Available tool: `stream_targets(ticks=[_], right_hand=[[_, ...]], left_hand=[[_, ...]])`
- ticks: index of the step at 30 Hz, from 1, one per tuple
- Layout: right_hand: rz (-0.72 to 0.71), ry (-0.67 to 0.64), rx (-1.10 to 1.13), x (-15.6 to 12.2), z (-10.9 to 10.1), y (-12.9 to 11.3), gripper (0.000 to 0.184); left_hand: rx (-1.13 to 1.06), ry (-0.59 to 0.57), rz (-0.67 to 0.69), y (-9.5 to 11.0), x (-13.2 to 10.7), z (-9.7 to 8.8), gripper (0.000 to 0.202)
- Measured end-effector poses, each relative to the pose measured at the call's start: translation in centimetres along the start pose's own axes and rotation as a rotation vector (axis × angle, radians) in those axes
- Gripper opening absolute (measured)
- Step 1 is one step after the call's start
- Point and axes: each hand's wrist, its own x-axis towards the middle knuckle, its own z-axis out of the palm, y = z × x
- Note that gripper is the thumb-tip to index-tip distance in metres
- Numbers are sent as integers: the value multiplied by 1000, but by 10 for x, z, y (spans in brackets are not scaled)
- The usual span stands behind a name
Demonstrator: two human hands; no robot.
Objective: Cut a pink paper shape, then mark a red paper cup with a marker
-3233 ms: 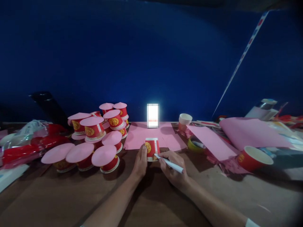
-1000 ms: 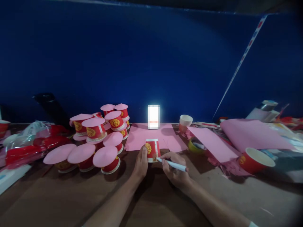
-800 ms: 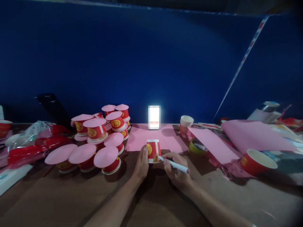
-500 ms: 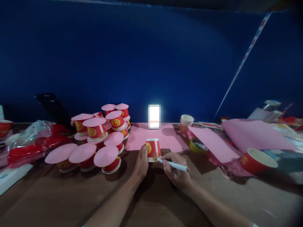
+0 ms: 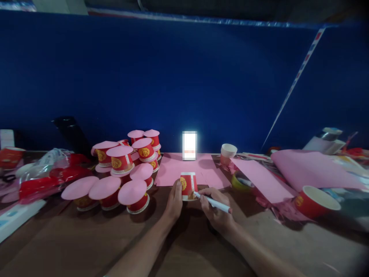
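Note:
A red paper cup with a gold emblem and a white strip is upside down in the middle of the view. My left hand grips it along its left side, the thumb showing and the other fingers hidden. In my right hand is a white marker pen with a reddish end, its tip at the cup's lower right edge. Whether the tip touches the cup I cannot tell. Pink paper sheets lie flat just behind the cup.
Several upside-down red cups with pink paper cones are grouped and stacked on the left. A glowing phone screen stands at the back. To the right are a roll of tape, loose pink paper and an upright red cup.
The camera view has tilted up slightly, so everything sits a little lower and further right. The marker tip has moved slightly up along the cup's right edge; both hands keep their grip.

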Motion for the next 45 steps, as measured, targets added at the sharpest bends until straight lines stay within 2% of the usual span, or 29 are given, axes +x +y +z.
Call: stream_targets(ticks=[7, 12, 17, 21, 30, 37, 41, 45], right_hand=[[-14, -42, -11, 0, -1, 0, 12], [-12, -27, 3, 1, 0, -1, 12], [16, -36, 2, 1, -1, 0, 11], [18, -48, 7, 0, -1, 1, 12], [0, -16, -14, 2, -1, 0, 13], [-36, -82, 11, 0, 1, -1, 11], [-21, -38, -5, 0, 2, -1, 11], [-23, -86, 21, 0, 1, -2, 11]], left_hand=[[20, 52, -10, 0, 0, 0, 44], [18, 13, 19, 1, 0, 1, 45], [34, 43, 5, -1, 0, 0, 44], [35, 13, 2, -3, 1, 0, 46], [12, 26, 6, 4, 0, 1, 45], [39, 68, 16, 2, 0, 0, 38], [18, 16, 24, -1, 0, 0, 42], [-4, 21, 1, -4, 1, 1, 44]])
